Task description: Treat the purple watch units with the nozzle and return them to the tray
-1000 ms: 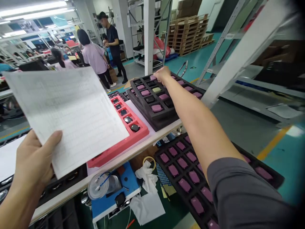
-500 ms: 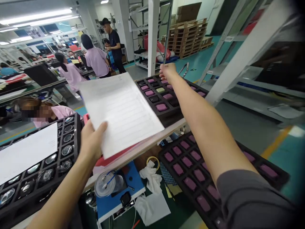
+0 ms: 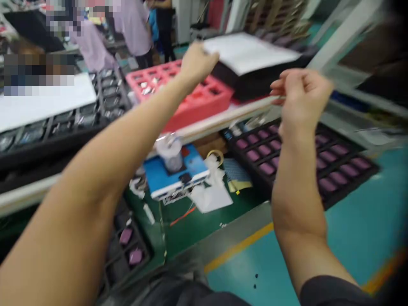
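My left hand (image 3: 199, 63) is closed at the near left corner of a white sheet of paper (image 3: 248, 51). The sheet lies over a black foam tray (image 3: 255, 83) at the back of the bench, covering most of its top. Below the sheet's right end, my right hand (image 3: 302, 100) is raised with its fingers curled together. Whatever is between those fingers, if anything, is hidden and blurred. A red foam tray (image 3: 194, 114) with square pockets sits under and beside my left forearm; small shiny pieces lie in some pockets.
At left, a black tray (image 3: 110, 91) of shiny round parts carries another paper (image 3: 47, 102). Below the bench edge are a blue box (image 3: 175, 170) with a plastic cup (image 3: 170, 153), a tape roll (image 3: 216, 156), and a black tray of purple pieces (image 3: 338, 163). People stand behind.
The sheet went from the air in my left hand onto the back black tray. My left hand reached forward and right, my right hand drew back, and the red tray came into view.
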The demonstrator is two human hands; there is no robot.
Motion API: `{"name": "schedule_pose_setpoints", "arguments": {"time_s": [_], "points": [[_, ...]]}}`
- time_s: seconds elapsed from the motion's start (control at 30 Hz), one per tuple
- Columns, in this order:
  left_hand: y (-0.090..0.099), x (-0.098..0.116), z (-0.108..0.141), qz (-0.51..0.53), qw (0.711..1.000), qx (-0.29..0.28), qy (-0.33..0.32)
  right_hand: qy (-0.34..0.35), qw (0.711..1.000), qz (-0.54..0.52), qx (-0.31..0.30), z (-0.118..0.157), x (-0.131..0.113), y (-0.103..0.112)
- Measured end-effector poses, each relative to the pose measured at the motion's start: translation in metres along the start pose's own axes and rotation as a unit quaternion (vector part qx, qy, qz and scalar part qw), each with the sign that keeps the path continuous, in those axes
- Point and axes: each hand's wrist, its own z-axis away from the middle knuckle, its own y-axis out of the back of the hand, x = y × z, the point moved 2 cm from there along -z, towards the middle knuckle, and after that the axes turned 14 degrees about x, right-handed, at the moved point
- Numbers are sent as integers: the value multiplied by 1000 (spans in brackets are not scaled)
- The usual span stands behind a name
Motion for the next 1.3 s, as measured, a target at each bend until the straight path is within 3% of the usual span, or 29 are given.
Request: {"name": "schedule_pose_setpoints", "arguments": {"time_s": [0.07, 0.13, 0.2, 0.3, 0.37, 0.43, 0.53, 0.63, 0.7, 0.93, 1.13, 1.3], "points": [[60, -31, 40, -52, 994, -6, -92, 22, 997, -30, -70, 77, 6, 8], [123, -65, 97, -187, 939, -21, -287, 7, 990, -28, -141, 156, 13, 21], [182, -111, 168, -261, 889, -50, -373, -30, 974, -12, -222, 233, 22, 40], [253, -205, 277, -278, 911, -57, -300, -104, 936, 3, -337, 333, 35, 70], [285, -271, 338, -300, 928, -15, -220, -145, 913, 13, -382, 384, 38, 82], [305, -326, 382, -358, 929, 12, -92, -106, 884, 26, -454, 423, 31, 81], [316, -365, 414, -383, 922, 28, -49, 37, 859, 84, -504, 460, 8, 66], [312, -369, 417, -387, 920, 41, -40, 134, 809, 177, -545, 484, -12, 45], [306, -365, 413, -383, 922, 43, -31, 168, 791, 212, -549, 496, -19, 29], [298, -368, 406, -278, 961, 9, -1, 196, 753, 240, -581, 521, -11, -22], [313, -380, 399, -103, 993, 22, 59, 192, 758, 227, -581, 518, 1, -23], [319, -387, 376, 56, 987, 26, 150, 186, 754, 208, -594, 516, 1, -27]]}}
